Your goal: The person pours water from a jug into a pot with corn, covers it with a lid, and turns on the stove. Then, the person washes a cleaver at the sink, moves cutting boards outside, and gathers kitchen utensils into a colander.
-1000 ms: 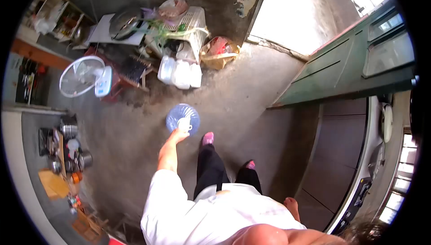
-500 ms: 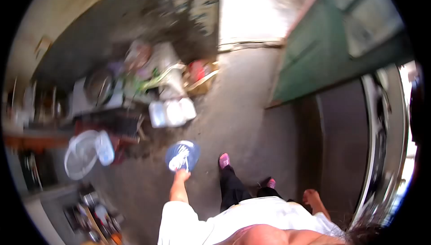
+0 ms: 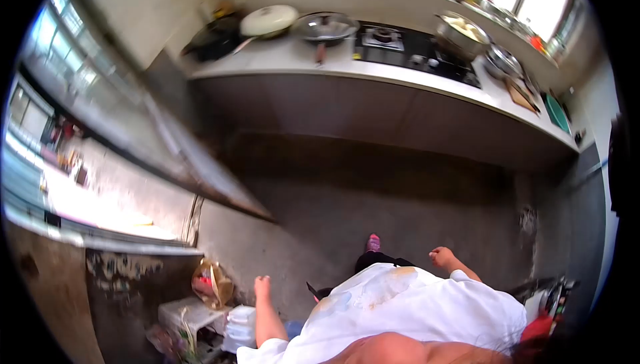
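My left hand [image 3: 262,286] hangs over the floor at lower left, its fingers loosely curled with nothing seen in them. Nearest to it are a brown bag [image 3: 213,285] with something red inside and a stack of whitish clear plastic containers [image 3: 240,327]. Behind my left forearm a bit of a blue object [image 3: 293,329] shows, mostly hidden. Out to the right, my right hand [image 3: 441,256] is curled in and seems to hold nothing. Neither hand touches the counter [image 3: 400,76] ahead.
On the counter sit a steel pot [image 3: 461,34] with pale food, a gas hob [image 3: 417,51], a lidded wok [image 3: 325,27], a cream-lidded pan [image 3: 269,20] and a black pot [image 3: 217,37]. The door [image 3: 193,157] stands ajar at left. Fallen light marks the doorway.
My view has swung from the doorway and cluttered low table round to the counter and hob. My left hand no longer overlaps the round blue object with white on it.
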Motion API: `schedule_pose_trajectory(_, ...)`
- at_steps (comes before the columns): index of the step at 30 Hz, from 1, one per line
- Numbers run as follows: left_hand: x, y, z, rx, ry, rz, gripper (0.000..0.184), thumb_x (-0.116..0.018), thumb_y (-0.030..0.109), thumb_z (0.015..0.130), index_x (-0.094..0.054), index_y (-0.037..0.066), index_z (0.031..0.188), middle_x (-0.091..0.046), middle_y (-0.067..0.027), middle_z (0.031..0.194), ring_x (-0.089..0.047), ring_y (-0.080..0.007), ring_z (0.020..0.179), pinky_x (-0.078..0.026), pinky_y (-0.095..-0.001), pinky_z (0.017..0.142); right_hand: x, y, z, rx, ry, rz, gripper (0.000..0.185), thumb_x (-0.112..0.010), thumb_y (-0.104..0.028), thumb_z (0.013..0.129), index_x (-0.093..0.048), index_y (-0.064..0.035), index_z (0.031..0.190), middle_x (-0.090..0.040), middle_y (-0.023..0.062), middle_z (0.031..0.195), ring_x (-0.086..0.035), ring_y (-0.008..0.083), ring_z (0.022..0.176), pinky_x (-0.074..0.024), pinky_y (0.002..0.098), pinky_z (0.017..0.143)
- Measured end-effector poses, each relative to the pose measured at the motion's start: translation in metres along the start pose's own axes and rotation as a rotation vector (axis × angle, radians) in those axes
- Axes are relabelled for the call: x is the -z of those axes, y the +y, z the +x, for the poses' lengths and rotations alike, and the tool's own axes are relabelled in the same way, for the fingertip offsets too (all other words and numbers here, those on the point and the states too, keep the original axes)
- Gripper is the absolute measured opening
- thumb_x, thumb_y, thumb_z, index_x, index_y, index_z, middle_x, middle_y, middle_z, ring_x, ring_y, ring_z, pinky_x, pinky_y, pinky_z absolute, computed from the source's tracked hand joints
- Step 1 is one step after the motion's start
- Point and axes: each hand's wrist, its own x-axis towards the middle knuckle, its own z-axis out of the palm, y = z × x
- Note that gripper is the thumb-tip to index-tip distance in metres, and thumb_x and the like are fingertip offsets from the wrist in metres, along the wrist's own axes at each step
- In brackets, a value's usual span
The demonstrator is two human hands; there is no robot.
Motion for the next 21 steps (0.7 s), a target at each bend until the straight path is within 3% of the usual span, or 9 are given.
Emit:
schedule_pose_trajectory(2, 0.005, 0.081, 0.015, -0.215, -0.017, -0.24, 0.034, -0.055, 0.024, 0.074, -0.054, 0.002, 0.099, -0.058, -0.0122, 0.092, -0.055, -0.0212, 0.084, -0.043, -0.0315, 0.073, 0.013, 0.033, 0.021, -0.146, -0.021, 0.124, 0.029, -0.057, -0.023, 0.077, -0.059, 0.0017, 0.093, -0.062, 0.0126, 0.074, -0.061, 0.0198, 0.063, -0.0479, 0.0312, 0.057)
schedule_pose_trajectory(4, 0.0, 0.185, -0.015, -0.093, -0.044, -0.359, 0.018, -0.054, 0.019, 0.074, -0.057, 0.006, 0.086, -0.056, -0.0043, 0.079, -0.051, -0.012, 0.073, -0.041, -0.0264, 0.06, 0.027, 0.055, 0.041, -0.172, -0.009, 0.179, 0.03, -0.057, -0.022, 0.077, -0.058, 0.0013, 0.096, -0.062, 0.0125, 0.074, -0.061, 0.02, 0.063, -0.0479, 0.0312, 0.058)
schedule_pose_trajectory(7, -0.049, 0.269, -0.029, -0.123, -0.144, -0.386, 0.01, -0.054, 0.017, 0.074, -0.058, 0.01, 0.079, -0.056, -0.001, 0.075, -0.05, -0.0093, 0.07, -0.04, -0.0251, 0.055, 0.061, 0.042, 0.066, -0.115, 0.141, 0.393, 0.032, -0.057, -0.021, 0.077, -0.057, 0.0013, 0.099, -0.061, 0.0116, 0.078, -0.06, 0.0183, 0.064, -0.0476, 0.0298, 0.059)
schedule_pose_trajectory(8, -0.066, 0.286, -0.032, -0.143, -0.182, -0.352, 0.01, -0.054, 0.017, 0.074, -0.058, 0.01, 0.079, -0.056, -0.001, 0.075, -0.05, -0.0093, 0.07, -0.04, -0.0251, 0.055, 0.075, 0.025, 0.064, -0.116, 0.168, 0.458, 0.032, -0.057, -0.021, 0.077, -0.056, 0.0014, 0.1, -0.061, 0.0113, 0.079, -0.059, 0.0176, 0.065, -0.0474, 0.029, 0.059)
schedule_pose_trajectory(10, -0.093, 0.305, -0.033, -0.234, -0.494, -0.12, 0.012, -0.055, 0.019, 0.075, -0.058, 0.01, 0.082, -0.056, 0.0007, 0.075, -0.052, -0.0112, 0.069, -0.041, -0.027, 0.055, 0.098, 0.006, 0.076, -0.088, 0.173, 0.503, 0.033, -0.055, -0.019, 0.08, -0.053, -0.0001, 0.106, -0.06, 0.0089, 0.084, -0.057, 0.0143, 0.065, -0.045, 0.0272, 0.053)
schedule_pose_trajectory(12, -0.118, 0.34, -0.056, -0.196, -0.543, 0.015, 0.014, -0.056, 0.02, 0.076, -0.059, 0.01, 0.085, -0.055, 0.0004, 0.073, -0.052, -0.0115, 0.065, -0.041, -0.027, 0.054, 0.124, -0.016, 0.093, -0.1, 0.213, 0.595, 0.033, -0.055, -0.019, 0.081, -0.052, -0.0004, 0.107, -0.06, 0.0086, 0.085, -0.057, 0.0138, 0.067, -0.045, 0.0266, 0.054)
schedule_pose_trajectory(18, -0.17, 0.423, -0.006, -0.08, -0.704, 0.243, 0.016, -0.056, 0.018, 0.074, -0.06, 0.008, 0.086, -0.057, -0.0026, 0.072, -0.053, -0.0138, 0.06, -0.042, -0.0296, 0.053, 0.178, -0.055, 0.133, -0.13, 0.29, 0.768, 0.034, -0.053, -0.018, 0.082, -0.05, -0.0009, 0.111, -0.059, 0.0077, 0.09, -0.057, 0.0129, 0.069, -0.045, 0.0245, 0.054)
schedule_pose_trajectory(21, -0.215, 0.51, 0.021, -0.429, -0.581, 0.432, 0.022, -0.055, 0.019, 0.075, -0.061, 0.003, 0.088, -0.059, -0.0067, 0.073, -0.054, -0.0151, 0.062, -0.044, -0.0292, 0.057, 0.223, -0.06, 0.158, -0.196, 0.384, 0.907, 0.032, -0.053, -0.017, 0.082, -0.05, -0.0013, 0.111, -0.059, 0.0072, 0.09, -0.057, 0.013, 0.069, -0.0451, 0.0242, 0.054)
